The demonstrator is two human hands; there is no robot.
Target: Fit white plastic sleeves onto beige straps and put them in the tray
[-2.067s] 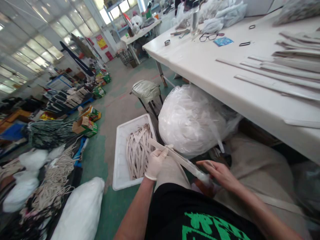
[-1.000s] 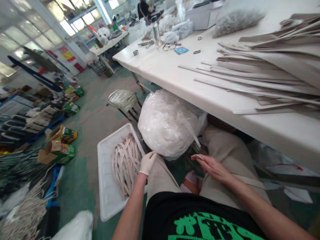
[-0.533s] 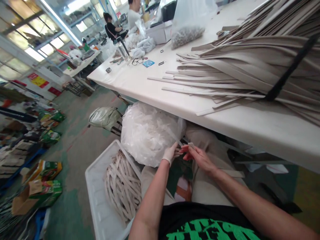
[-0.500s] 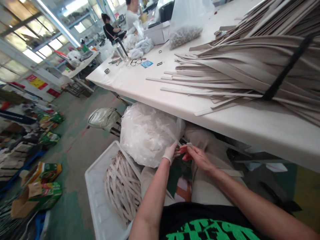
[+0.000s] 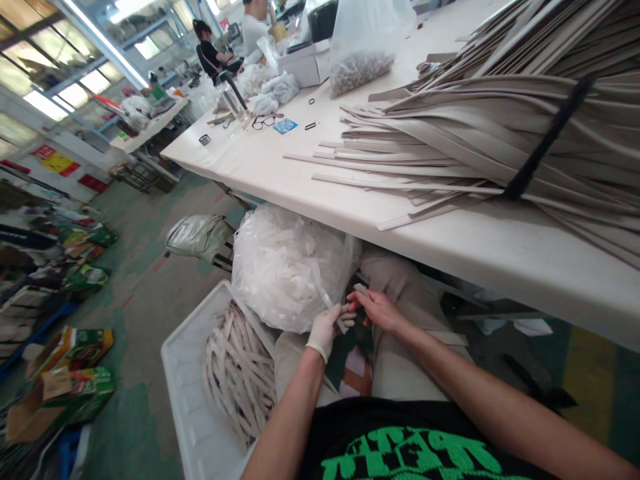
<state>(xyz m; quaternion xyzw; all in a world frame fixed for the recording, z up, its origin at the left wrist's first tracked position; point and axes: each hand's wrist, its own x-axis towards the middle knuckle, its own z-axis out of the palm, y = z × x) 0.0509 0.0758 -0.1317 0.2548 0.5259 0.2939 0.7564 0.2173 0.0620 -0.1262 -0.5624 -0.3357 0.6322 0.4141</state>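
My left hand (image 5: 326,328), in a white glove, is closed on a thin pale strip (image 5: 319,281) that stands up in front of a large clear plastic bag (image 5: 280,267) full of white film-like strips. Just to its right, my bare right hand (image 5: 379,311) pinches a flat beige strap (image 5: 361,289). The strap's tip sticks up past my fingers, and a similar beige length shows beneath my right forearm. My two hands almost touch above my lap. A white plastic bin (image 5: 176,373) by my left leg holds a heap of beige straps (image 5: 240,373).
Bundled beige straps (image 5: 450,127) with a black tie lie on the white table (image 5: 240,163). Glasses (image 5: 263,122), a blue packet (image 5: 285,126) and a bag of small parts (image 5: 363,70) are farther back. A padded stool (image 5: 197,237) stands left; two people work in the background.
My left hand has moved left and down, away from my right fingers, and the pale strip now stands more upright. The whole view has shifted slightly.
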